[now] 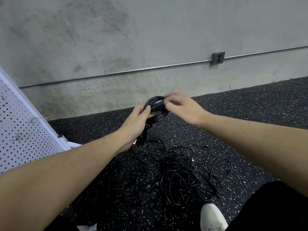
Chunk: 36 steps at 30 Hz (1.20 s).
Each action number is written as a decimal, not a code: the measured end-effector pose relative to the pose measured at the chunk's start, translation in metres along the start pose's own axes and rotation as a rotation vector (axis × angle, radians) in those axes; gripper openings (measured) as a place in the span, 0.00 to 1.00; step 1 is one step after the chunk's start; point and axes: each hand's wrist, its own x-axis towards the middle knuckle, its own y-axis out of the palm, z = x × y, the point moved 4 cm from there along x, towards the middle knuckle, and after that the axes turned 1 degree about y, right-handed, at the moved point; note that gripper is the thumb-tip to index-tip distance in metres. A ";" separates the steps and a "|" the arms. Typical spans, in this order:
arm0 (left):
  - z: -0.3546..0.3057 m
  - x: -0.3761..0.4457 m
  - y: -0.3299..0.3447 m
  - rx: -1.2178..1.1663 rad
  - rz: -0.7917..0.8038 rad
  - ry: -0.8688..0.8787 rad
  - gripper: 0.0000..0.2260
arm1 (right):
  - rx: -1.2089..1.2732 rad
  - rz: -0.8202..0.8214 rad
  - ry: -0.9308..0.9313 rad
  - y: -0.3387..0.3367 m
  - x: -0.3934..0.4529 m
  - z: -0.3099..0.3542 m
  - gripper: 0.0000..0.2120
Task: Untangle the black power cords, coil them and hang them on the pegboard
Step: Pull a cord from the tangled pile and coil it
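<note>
1. One white sneaker point(212, 217) sits nearest the camera, on the speckled black rubber floor point(250, 130) just below the tangled pile.
2. Many black power cords lie in a tangled pile point(175, 174) on that floor, their loops spilling out toward the sneaker, with a few plug ends showing among the strands.
3. Above the pile, both bare forearms reach forward and meet over a coiled cord point(155, 108) held in the air.
4. The left hand point(136, 124) grips the lower part of the coil, fingers curled round the bunched strands, and a plug end point(137, 141) hangs out below the palm toward the pile.
5. The right hand point(181, 108) pinches the black connector at the top of the coil, fingertips closed on it.
6. Left of the pile, a white pegboard point(25, 130) stands tilted, carrying several thin wire hooks point(25, 135), none of which holds a cord.
7. Beyond the pile rises a concrete wall point(116, 39), with a metal conduit point(133, 70) running along it to a grey outlet box point(218, 58).
</note>
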 end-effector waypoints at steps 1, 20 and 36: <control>0.003 0.001 -0.002 0.020 0.008 -0.015 0.11 | -0.011 0.032 -0.009 0.000 0.000 0.001 0.06; 0.004 0.004 0.003 0.300 0.063 0.014 0.16 | -0.287 0.104 -0.153 0.016 -0.003 0.004 0.09; 0.018 -0.007 -0.021 0.169 0.197 -0.031 0.07 | 0.340 0.071 0.206 0.025 0.014 -0.004 0.12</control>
